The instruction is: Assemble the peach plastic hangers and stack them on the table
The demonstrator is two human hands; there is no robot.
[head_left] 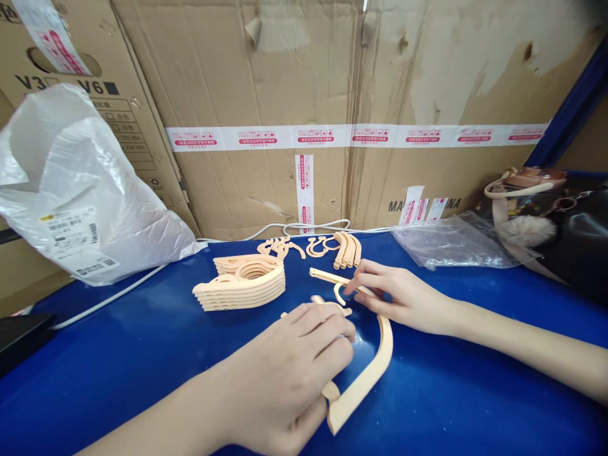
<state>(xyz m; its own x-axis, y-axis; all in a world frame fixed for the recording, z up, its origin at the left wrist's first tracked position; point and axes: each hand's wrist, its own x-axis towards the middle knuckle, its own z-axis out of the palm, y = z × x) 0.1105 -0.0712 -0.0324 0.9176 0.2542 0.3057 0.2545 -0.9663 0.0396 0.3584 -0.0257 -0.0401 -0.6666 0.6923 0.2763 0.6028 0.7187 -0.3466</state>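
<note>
Cardboard (266,76) spanned the top; a white bag (109,196) filled the upper left. Lower centre, the left hand (304,354) curled, its hold indiscernible; right of centre, the right hand (394,292) pinched a curved pale piece (370,377). Smaller strips (349,250) lay mid-frame.

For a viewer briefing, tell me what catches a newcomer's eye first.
The left hand and right hand draw the eye first, busy with cream pieces at the front centre of a vivid blue table. Left of centre sits a cream stack; taped cardboard fills the background.
</note>
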